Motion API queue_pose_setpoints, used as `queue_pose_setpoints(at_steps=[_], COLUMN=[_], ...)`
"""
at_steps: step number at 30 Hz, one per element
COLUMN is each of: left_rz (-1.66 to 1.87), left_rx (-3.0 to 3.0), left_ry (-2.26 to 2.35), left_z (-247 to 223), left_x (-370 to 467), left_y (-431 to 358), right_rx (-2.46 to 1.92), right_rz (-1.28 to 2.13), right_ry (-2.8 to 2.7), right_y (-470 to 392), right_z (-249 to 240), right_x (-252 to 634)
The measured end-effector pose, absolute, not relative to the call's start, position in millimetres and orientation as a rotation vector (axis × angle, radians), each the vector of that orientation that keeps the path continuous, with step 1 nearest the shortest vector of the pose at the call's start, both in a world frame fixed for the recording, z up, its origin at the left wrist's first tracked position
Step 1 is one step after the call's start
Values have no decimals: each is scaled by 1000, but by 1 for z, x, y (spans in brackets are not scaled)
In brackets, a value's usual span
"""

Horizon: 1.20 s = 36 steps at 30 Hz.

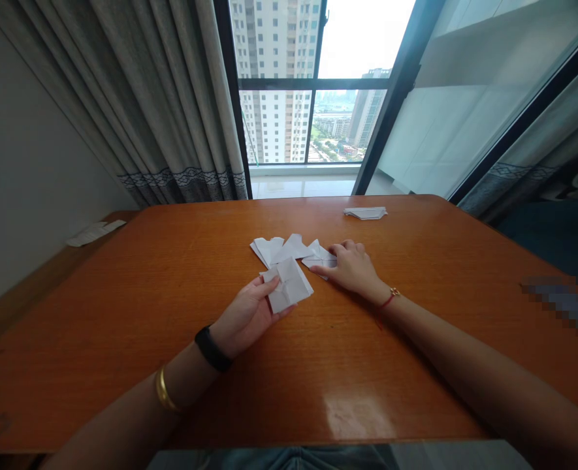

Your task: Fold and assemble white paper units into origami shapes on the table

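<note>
My left hand point(252, 313) holds a squarish folded white paper point(290, 287), thumb on top and fingers beneath. My right hand point(354, 266) is closed on the right edge of another folded white paper point(319, 256) lying on the wooden table point(171, 294). Just behind the held paper, two more folded pieces lie partly overlapped, a left one point(268, 249) and a middle one point(293, 247). The middle piece touches or nearly touches the paper at my right hand.
A flat white folded stack point(366, 213) lies near the table's far edge. White paper point(95, 233) rests on a ledge at the far left. A blurred dark object point(570, 307) is at the right edge. Curtains and a window stand behind the table.
</note>
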<state>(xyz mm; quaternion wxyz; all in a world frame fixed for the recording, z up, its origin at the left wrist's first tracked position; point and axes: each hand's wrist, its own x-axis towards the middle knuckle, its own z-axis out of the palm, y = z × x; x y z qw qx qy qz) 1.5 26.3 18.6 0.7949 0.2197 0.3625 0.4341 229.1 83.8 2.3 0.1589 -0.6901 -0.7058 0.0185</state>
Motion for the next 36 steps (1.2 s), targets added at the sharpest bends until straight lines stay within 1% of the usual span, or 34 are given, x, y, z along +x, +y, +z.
queue_pose_setpoints(at_steps=[2, 5, 8, 10, 15, 18, 21, 26, 31, 36], left_rz=[945, 975, 1008, 1029, 1042, 1011, 940, 872, 856, 946], left_rx=[470, 465, 477, 487, 515, 534, 545, 527, 507, 673], left_ry=[787, 842, 908, 944, 998, 991, 958, 865, 816, 852], left_z=[19, 19, 20, 20, 17, 15, 15, 15, 13, 12], left_x=[1, 2, 2, 2, 2, 2, 2, 1, 1, 5], left_y=[27, 27, 27, 27, 28, 28, 26, 27, 29, 24], right_rx=[-2014, -2058, -1984, -1932, -1869, -1635, -1249, -807, -650, -611], right_rz=[147, 488, 794, 893, 967, 921, 723, 403, 314, 381], right_ry=[-2006, -1884, -1824, -1848, -1888, -1767, -1646, -2073, -2222, -2303], right_y=[88, 93, 100, 105, 105, 96, 79, 46, 40, 40], right_z=[3, 5, 7, 9, 21, 29, 30, 10, -1, 6], right_x=[232, 241, 256, 266, 277, 267, 244, 206, 201, 203])
